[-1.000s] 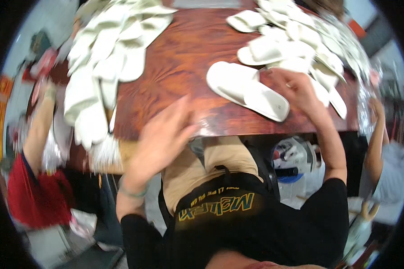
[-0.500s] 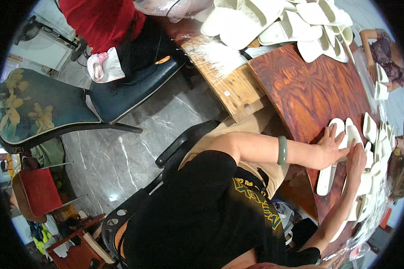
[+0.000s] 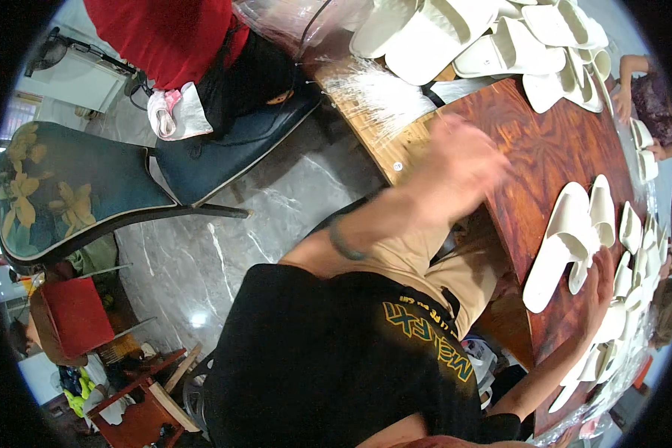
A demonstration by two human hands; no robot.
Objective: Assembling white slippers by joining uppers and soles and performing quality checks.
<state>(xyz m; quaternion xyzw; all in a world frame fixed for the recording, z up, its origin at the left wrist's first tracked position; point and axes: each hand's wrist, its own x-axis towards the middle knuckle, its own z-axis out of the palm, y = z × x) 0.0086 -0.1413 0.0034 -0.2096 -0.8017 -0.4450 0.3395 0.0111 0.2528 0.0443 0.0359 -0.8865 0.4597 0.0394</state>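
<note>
A pair of cream-white slide slippers lies side by side on the brown wood-grain table. The nearer slipper (image 3: 547, 270) rests whole in view, its strap facing up. Behind it stands the second slipper (image 3: 602, 210), partly covered at its lower end. My right hand (image 3: 599, 287) is beside that second slipper, fingers stretched out along its edge; whether they touch it I cannot tell. My left hand (image 3: 463, 166), with a green bangle on the wrist, is raised over the table's left edge, away from the pair. Motion smears its fingers.
More white slippers (image 3: 425, 45) are heaped at the far end, and another row (image 3: 627, 299) lies along the right on clear plastic. A lighter wooden table (image 3: 377, 138) adjoins the brown tabletop (image 3: 530, 142). Across the table, a person's hand (image 3: 626, 104) is near slippers. A dark chair (image 3: 82, 187) stands left.
My left hand has left the slippers and swung up and left. My right hand has shifted slightly down and its fingers have straightened. The pair lies uncovered on the table.
</note>
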